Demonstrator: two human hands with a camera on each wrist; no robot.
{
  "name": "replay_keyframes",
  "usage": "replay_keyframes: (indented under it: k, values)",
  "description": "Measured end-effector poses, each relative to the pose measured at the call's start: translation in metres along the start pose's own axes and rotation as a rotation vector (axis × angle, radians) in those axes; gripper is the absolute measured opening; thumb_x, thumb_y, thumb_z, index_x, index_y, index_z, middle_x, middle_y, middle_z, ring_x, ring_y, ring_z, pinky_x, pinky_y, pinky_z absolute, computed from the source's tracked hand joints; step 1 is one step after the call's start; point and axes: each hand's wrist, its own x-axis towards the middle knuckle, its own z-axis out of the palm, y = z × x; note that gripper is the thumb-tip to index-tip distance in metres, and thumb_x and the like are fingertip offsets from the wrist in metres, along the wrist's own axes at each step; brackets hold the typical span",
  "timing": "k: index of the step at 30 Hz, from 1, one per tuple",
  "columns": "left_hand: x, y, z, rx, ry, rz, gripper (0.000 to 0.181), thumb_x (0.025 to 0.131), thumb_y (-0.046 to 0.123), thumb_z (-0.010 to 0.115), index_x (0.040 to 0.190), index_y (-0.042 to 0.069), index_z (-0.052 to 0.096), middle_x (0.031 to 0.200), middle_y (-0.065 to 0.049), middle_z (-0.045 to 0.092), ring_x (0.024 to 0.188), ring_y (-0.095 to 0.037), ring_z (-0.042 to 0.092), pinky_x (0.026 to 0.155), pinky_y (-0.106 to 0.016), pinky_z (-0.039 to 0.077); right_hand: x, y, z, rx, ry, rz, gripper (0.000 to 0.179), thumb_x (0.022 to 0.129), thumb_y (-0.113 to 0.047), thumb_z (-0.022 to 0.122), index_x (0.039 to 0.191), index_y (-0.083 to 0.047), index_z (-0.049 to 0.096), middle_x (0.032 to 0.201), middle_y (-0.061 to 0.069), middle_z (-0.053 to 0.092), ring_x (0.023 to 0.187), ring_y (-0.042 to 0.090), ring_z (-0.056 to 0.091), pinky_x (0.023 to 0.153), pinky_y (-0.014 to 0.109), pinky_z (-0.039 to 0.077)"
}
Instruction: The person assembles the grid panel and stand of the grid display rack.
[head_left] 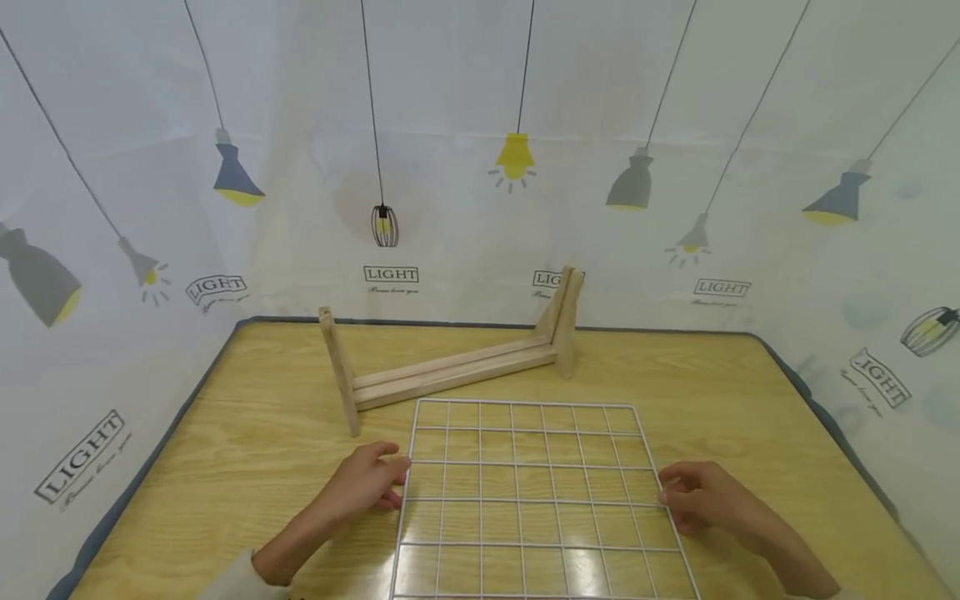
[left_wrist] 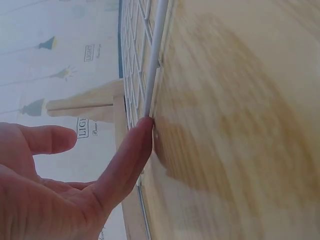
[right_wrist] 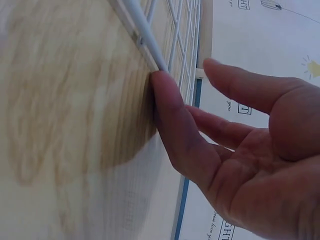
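Observation:
A white wire grid panel (head_left: 481, 500) lies on the table in the head view, its near end cut off by the bottom of the frame. My left hand (head_left: 363, 483) is at its left edge, and in the left wrist view the fingertips (left_wrist: 145, 125) touch the rim wire while the thumb stands away. On the opposite edge, my right hand (head_left: 701, 500) has a fingertip (right_wrist: 165, 82) against the rim wire, its thumb raised apart. Beyond the panel stands a wooden frame (head_left: 457, 375), a long bar with an upright at each end.
The wood-grain table (head_left: 247, 433) has a dark blue border along its edges. White sheeting (head_left: 450, 100) printed with hanging lamps surrounds it at the back and both sides. The wooden frame's bar runs obliquely close behind the grid's far edge.

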Motion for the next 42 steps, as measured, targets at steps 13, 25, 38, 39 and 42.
replay_keyframes:
  k: [13,25,38,39,42]
  values:
    - [0.005,-0.003,-0.005,0.001,-0.142,0.049,0.037,0.101,0.014,0.051,0.121,-0.017,0.057,0.094,-0.011,0.062,0.07,-0.015,0.061,0.062,-0.026,0.053,-0.002,0.001,0.001,0.003,0.021,0.011,0.056,0.094,-0.005,0.064,0.132,0.027,0.037,0.095,0.012,0.057,0.077,0.018,0.059,0.068,0.03,0.059]
    - [0.007,-0.01,-0.012,0.063,-0.273,0.198,0.044,0.098,0.006,0.056,0.13,-0.024,0.047,0.111,-0.024,0.064,0.102,-0.025,0.06,0.084,-0.031,0.053,-0.001,0.005,0.002,-0.03,0.016,-0.042,0.033,0.093,-0.001,0.064,0.119,0.016,0.052,0.089,0.008,0.054,0.073,0.015,0.06,0.062,0.028,0.058]
    - [0.006,-0.013,-0.014,-0.251,-0.449,0.137,0.078,0.095,-0.011,0.047,0.154,-0.008,-0.004,0.114,-0.025,0.053,0.088,-0.022,0.07,0.084,-0.034,0.059,-0.002,0.003,0.005,-0.003,-0.006,-0.064,0.068,0.097,-0.008,0.062,0.145,0.021,0.023,0.091,0.012,0.063,0.074,0.015,0.062,0.066,0.032,0.06]
    - [0.007,-0.012,-0.015,-0.258,-0.459,0.143,0.079,0.096,-0.01,0.046,0.155,-0.005,-0.007,0.113,-0.024,0.055,0.09,-0.023,0.07,0.086,-0.035,0.059,-0.002,0.003,0.006,-0.002,-0.008,-0.068,0.071,0.097,-0.009,0.062,0.146,0.02,0.02,0.091,0.013,0.062,0.074,0.015,0.062,0.066,0.032,0.06]
    - [0.007,-0.011,-0.017,-0.285,-0.484,0.15,0.078,0.098,-0.007,0.046,0.156,-0.002,-0.007,0.112,-0.022,0.058,0.093,-0.024,0.07,0.088,-0.036,0.058,-0.002,0.003,0.006,-0.015,0.007,-0.077,0.073,0.098,-0.01,0.06,0.148,0.019,0.015,0.093,0.015,0.061,0.074,0.017,0.064,0.066,0.033,0.06]
